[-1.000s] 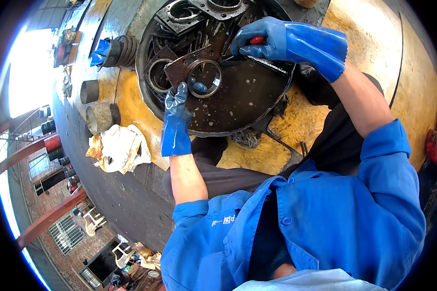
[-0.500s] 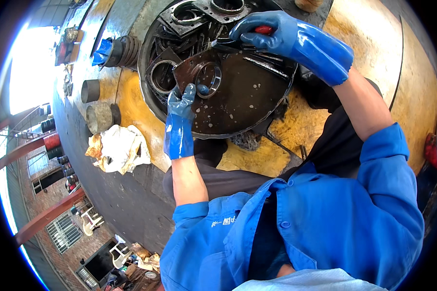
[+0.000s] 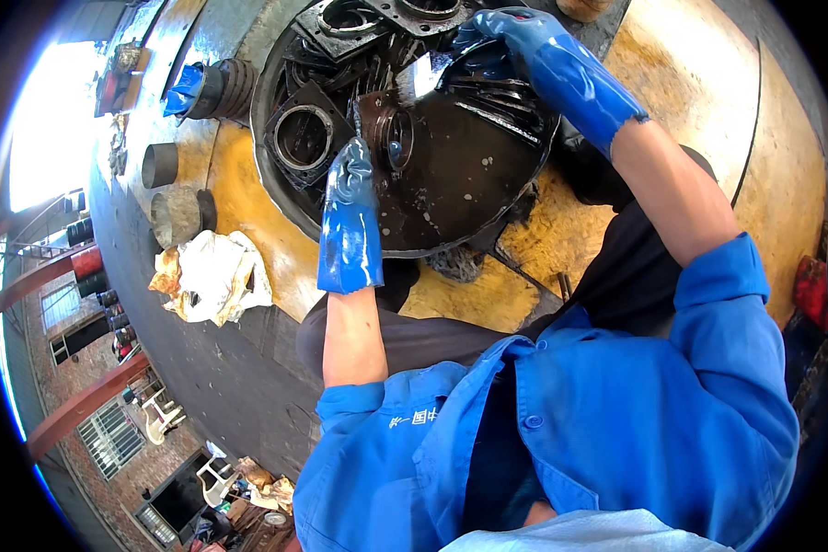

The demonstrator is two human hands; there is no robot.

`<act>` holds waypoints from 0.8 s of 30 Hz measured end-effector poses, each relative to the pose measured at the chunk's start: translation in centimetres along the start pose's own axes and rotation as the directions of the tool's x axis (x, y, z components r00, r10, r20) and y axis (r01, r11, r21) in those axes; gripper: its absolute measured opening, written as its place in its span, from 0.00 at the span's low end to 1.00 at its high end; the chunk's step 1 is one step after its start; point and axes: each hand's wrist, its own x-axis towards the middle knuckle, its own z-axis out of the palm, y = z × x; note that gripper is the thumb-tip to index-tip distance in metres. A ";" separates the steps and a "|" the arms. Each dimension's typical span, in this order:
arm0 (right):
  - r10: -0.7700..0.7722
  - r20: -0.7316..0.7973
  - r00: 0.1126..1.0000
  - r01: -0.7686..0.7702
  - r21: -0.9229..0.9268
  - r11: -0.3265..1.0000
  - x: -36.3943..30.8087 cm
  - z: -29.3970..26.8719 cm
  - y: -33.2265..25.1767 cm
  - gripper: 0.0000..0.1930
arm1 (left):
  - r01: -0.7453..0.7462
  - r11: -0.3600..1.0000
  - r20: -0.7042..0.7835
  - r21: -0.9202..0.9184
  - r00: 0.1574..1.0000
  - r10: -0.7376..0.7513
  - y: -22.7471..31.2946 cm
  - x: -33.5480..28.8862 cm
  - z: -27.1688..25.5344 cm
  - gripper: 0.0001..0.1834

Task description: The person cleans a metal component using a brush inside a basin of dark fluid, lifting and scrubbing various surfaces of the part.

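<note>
My left hand (image 3: 350, 189), in a blue rubber glove, grips the edge of a dark flanged metal plate (image 3: 372, 110) with a round collar, tilted above murky liquid (image 3: 442, 207) in a wide round basin (image 3: 259, 152). A gloved fingertip shows through its hole. My right hand (image 3: 529, 46), gloved alike, is closed around a paintbrush (image 3: 421, 77). The brush's shiny ferrule and pale bristles point left, close to the plate's upper edge; a little of its red handle shows. Beside my left hand, a similar square plate (image 3: 322, 103) with a ring rests in the basin.
More ringed plates (image 3: 339, 46) lie at the basin's far side, with thin dark plates (image 3: 506, 115) stacked at its right. Left of the basin are metal sleeves (image 3: 177, 219), a white rag (image 3: 223, 281) and a stack of rings (image 3: 235, 95). My bent legs (image 3: 616, 253) are close to the near rim.
The brush has swung into clearer view, its ferrule and bristles now facing the plate. My right hand has moved slightly up. The plate in my left hand has turned more edge-on and risen slightly.
</note>
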 end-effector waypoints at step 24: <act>-0.747 0.229 0.624 0.780 -0.241 0.578 -7.0 11.8 6.9 0.11 | -0.189 0.903 -0.042 0.385 0.974 0.222 0.7 1.8 0.0 0.29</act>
